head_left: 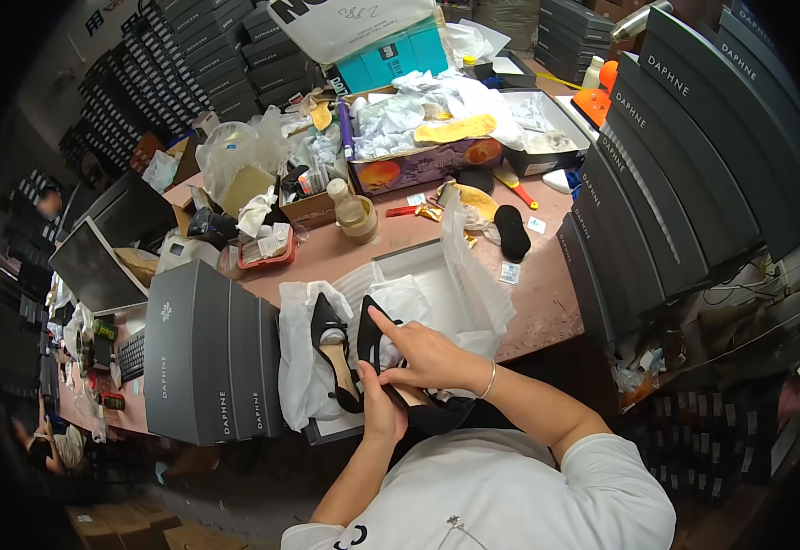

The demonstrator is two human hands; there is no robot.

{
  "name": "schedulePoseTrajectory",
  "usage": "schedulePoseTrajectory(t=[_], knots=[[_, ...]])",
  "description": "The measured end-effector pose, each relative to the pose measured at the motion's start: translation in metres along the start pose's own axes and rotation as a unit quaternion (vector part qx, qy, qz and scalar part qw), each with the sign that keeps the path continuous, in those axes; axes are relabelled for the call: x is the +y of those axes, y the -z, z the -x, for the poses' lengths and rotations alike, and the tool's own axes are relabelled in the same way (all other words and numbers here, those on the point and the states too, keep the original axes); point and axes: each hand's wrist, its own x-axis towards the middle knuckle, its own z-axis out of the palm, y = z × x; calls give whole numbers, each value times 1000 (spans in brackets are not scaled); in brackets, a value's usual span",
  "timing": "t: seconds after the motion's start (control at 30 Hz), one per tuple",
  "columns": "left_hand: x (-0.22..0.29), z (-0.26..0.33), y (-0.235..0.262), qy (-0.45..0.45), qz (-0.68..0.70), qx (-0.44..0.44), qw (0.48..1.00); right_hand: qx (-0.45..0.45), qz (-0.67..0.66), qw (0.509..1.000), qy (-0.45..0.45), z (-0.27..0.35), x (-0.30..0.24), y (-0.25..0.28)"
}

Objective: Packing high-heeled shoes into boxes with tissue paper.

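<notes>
At the near edge of the pink table (547,293), the person holds a black high-heeled shoe (418,403) over the front of an open shoe box (418,266) lined with white tissue paper (473,275); the left hand (382,412) is closed around the shoe from beneath, near its heel end; the right hand (423,353) rests on top of it, fingers closed over the upper with the index finger stretched out toward the box, and a thin bracelet (490,380) sits on that wrist; the two hands lie close together, both clamped on the same shoe. A second black shoe (334,353) lies just to the left, on the tissue beside the held one, its tan insole showing. A stack of grey shoe boxes (208,353) stands at the table's near left corner; taller rows of the same boxes (684,183) line the right edge; a black insole (512,231) lies behind the open box, and a small jar (356,215) stands toward the middle among loose paper and plastic.
</notes>
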Motion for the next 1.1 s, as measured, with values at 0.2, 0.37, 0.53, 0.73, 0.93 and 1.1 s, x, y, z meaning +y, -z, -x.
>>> schedulePoseTrajectory(t=[0.2,0.37,0.53,0.73,0.93,1.1], knots=[[-7,-20,18,-173,-118,91,974,-1,-88,996,-28,16,2,-8],[43,-8,20,-13,24,129,991,150,101,981,-61,17,61,9],[33,-16,17,2,39,42,998,167,317,934,15,9,70,1],[11,-3,-5,-7,30,-7,1000,103,282,932,205,-12,20,-14],[14,-3,-1,0,33,75,997,115,235,936,234,-5,25,-28],[42,-19,24,11,82,119,989,170,302,935,76,10,43,12]])
